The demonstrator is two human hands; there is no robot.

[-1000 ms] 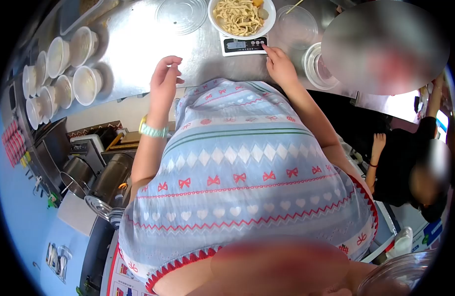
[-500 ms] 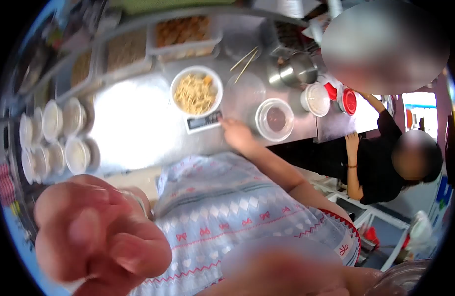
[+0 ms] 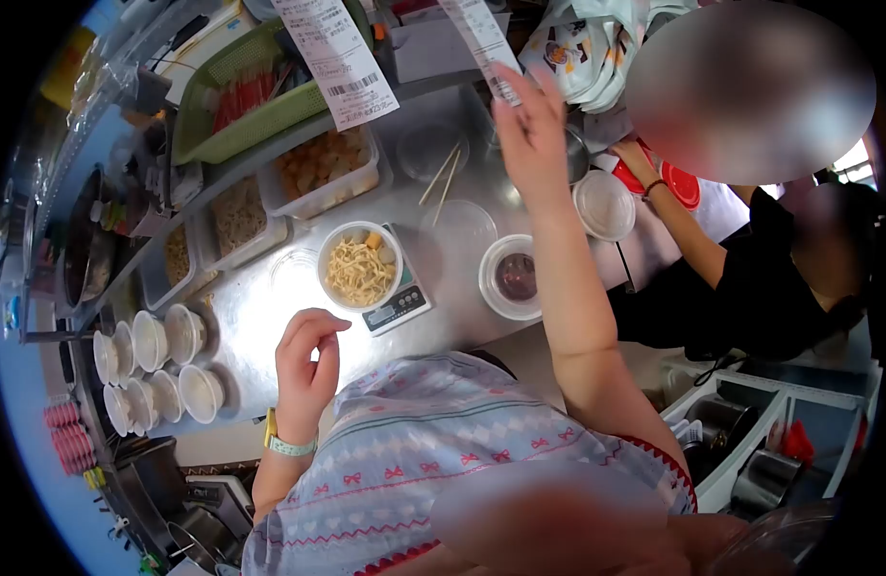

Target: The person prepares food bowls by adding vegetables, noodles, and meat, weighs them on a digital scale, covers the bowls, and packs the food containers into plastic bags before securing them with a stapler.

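My right hand (image 3: 534,139) reaches up to the lower end of a printed receipt (image 3: 476,38), its slightly blurred fingers stretched and overlapping the paper. Whether it grips the receipt is unclear. My left hand (image 3: 306,360) hovers over the table's front edge with curled fingers, thumb and forefinger close together and nothing visible in them. Just beyond it, a white bowl (image 3: 325,278) filled with pale strips (image 3: 358,274) and a few orange chunks sits on a digital scale (image 3: 398,309). Another receipt (image 3: 337,62) hangs farther left.
Stacked white bowls (image 3: 201,394) stand at the left. Food tubs (image 3: 323,197) line the back, below a green basket (image 3: 212,144). Chopsticks (image 3: 446,182), a tub of dark contents (image 3: 496,305) and a white-lidded tub (image 3: 604,204) lie rightward. A co-worker's arm (image 3: 688,221) reaches across red lids.
My right hand has left the scale and risen to the receipt. My left hand has moved from close to the camera down to the table's edge. The view has tilted, bringing the receipts into sight.
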